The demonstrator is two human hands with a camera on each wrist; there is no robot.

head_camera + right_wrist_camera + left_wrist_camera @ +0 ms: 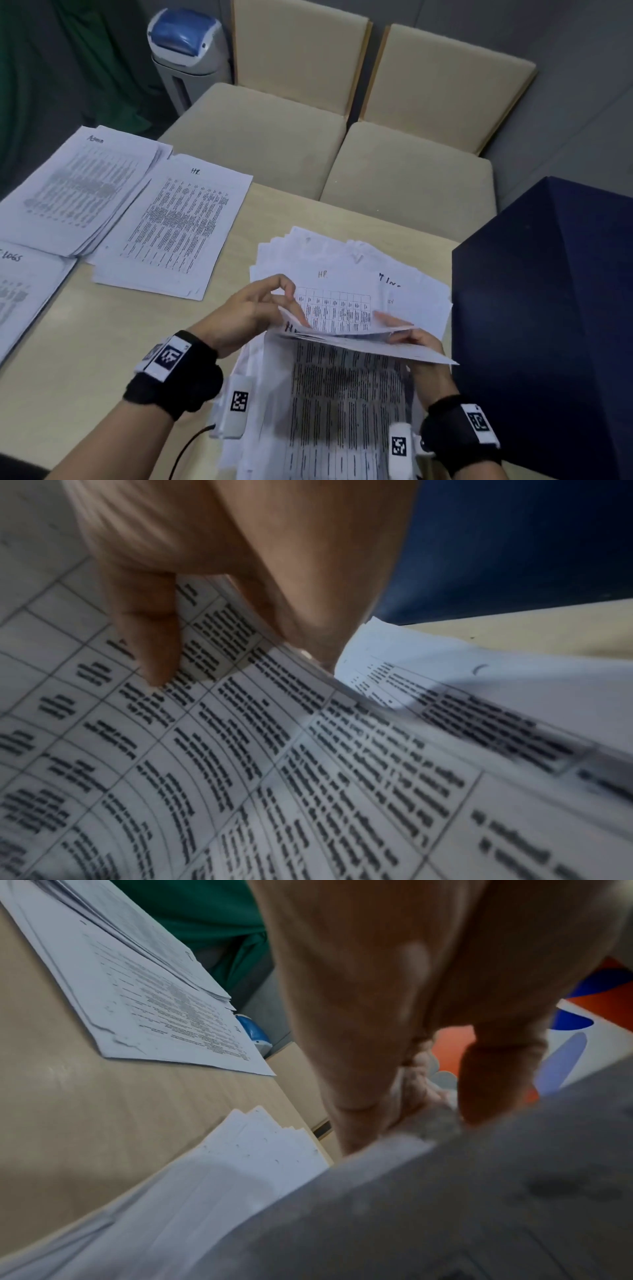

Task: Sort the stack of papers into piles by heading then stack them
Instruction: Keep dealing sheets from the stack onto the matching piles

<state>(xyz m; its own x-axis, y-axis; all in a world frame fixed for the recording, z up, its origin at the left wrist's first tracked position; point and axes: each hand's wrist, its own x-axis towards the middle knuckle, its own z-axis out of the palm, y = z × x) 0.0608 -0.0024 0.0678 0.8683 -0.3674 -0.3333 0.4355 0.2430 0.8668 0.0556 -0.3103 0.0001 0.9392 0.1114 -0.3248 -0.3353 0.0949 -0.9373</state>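
Both hands are lifting a thin sheaf of sheets point(363, 337) off the unsorted stack point(346, 404) at the tabletop's point(102, 342) near edge. The left hand point(246, 313) is pinching the sheaf's left corner; the right hand point(416, 337) is gripping its right edge, beside a dark blue box point(548, 308). Sorted piles headed "Admin" point(78, 192), "HR" point(174, 222) and "Logs" point(24, 291) are lying at the left, bare tabletop between.
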